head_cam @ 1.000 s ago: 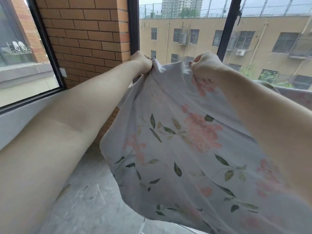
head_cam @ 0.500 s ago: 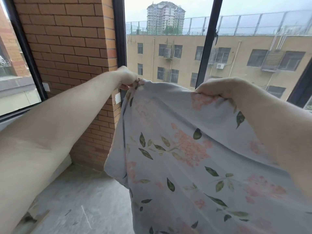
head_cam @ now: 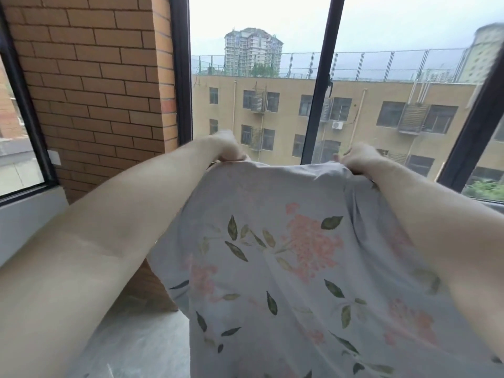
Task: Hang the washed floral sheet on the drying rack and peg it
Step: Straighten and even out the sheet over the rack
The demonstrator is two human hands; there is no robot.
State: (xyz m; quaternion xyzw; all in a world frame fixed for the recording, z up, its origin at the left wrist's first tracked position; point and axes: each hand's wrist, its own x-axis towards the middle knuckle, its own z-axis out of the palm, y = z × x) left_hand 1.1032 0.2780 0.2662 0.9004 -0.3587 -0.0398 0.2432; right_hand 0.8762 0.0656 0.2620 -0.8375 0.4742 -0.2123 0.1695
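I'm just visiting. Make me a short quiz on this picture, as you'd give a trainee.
1. True or false: both hands grip the sheet by its top edge.
2. What stands behind the left hand? A. a brick wall B. a window C. a door
3. Fill in: no drying rack and no ____ show in this view.

Key: 1 true: the left hand and the right hand each pinch the edge, held up and spread between them. 2 B, the window. 3 pegs.
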